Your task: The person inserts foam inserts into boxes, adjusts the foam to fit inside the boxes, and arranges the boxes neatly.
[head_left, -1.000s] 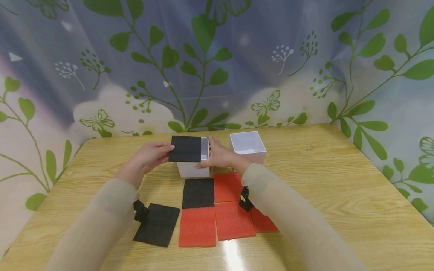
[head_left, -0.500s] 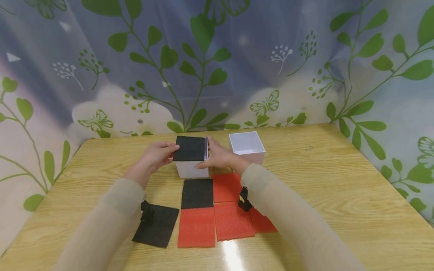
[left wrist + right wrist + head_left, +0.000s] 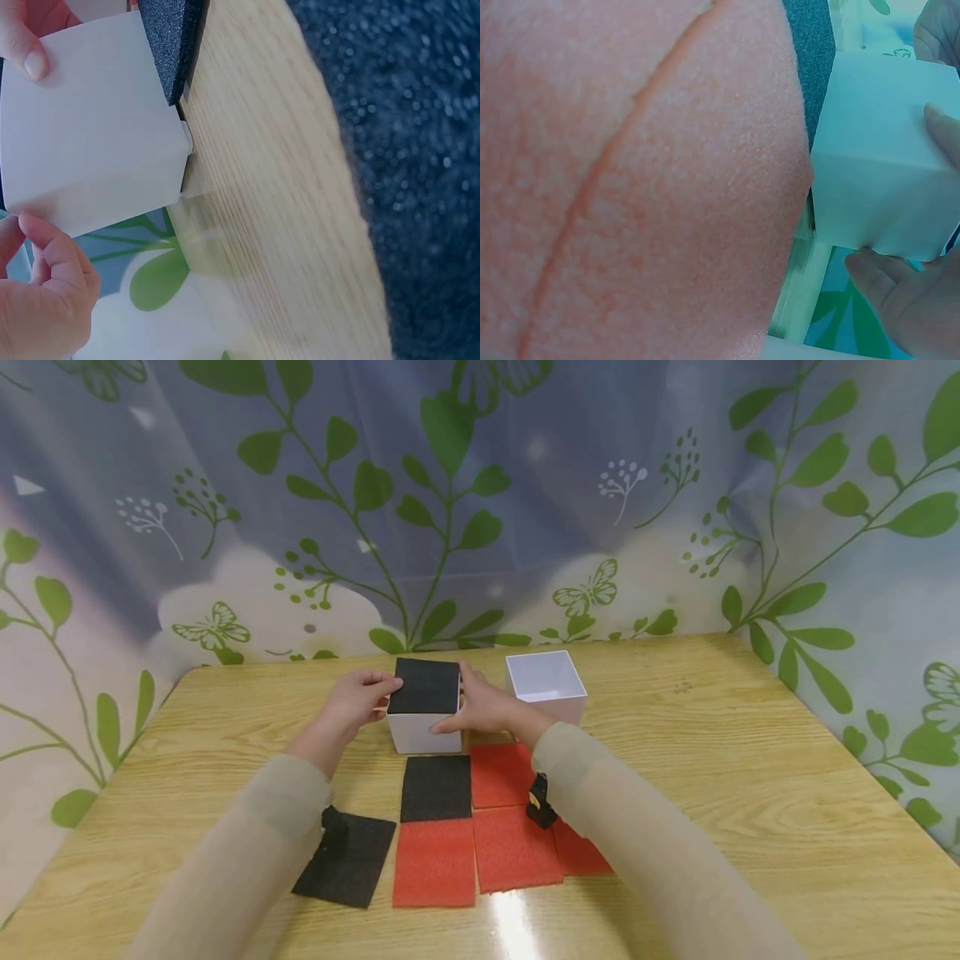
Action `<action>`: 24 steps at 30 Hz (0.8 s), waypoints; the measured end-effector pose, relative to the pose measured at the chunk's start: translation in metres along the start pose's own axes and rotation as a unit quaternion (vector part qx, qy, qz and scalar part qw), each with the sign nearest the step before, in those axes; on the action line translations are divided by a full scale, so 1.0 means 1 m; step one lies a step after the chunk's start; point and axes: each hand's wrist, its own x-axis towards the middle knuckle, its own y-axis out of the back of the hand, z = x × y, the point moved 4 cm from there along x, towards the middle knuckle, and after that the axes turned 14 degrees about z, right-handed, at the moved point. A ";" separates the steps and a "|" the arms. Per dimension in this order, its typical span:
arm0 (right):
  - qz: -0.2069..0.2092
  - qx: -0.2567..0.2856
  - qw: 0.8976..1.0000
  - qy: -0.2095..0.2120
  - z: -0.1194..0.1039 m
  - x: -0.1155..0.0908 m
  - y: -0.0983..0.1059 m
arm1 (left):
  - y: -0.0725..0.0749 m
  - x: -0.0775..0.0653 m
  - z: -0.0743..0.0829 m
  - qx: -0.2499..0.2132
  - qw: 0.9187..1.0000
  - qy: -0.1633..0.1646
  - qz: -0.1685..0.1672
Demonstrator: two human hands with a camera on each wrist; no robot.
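Note:
At the back of the table a square black foam sheet (image 3: 425,687) lies over the top of a white box (image 3: 425,733). My left hand (image 3: 358,700) pinches the sheet's left edge between thumb and fingers. My right hand (image 3: 483,702) grips the box by its right side, thumb on the front wall and fingers behind. In the left wrist view, the box (image 3: 90,120) fills the upper left, with the left fingers at its side. The right wrist view shows the box (image 3: 885,150) with the right hand at its lower side. The sheet hides the box's inside.
A second white box (image 3: 547,681) stands with its top uncovered to the right. Nearer lie a black sheet (image 3: 437,788), another black sheet (image 3: 356,868) under the left wrist and several red sheets (image 3: 435,864). A patterned curtain (image 3: 480,527) hangs behind the table (image 3: 750,777).
My left hand has moved the black foam sheet to the right, from partly over the white box to covering its top. My right hand has stayed on the box.

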 end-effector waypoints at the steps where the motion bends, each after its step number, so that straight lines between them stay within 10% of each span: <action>1: 0.000 0.000 1.000 0.000 0.000 0.000 0.000 | 0.000 0.000 0.000 0.000 1.000 0.000 0.002; 24: 0.007 0.004 1.000 0.006 -0.001 0.000 -0.001 | -0.001 0.001 0.000 0.022 1.000 -0.002 0.016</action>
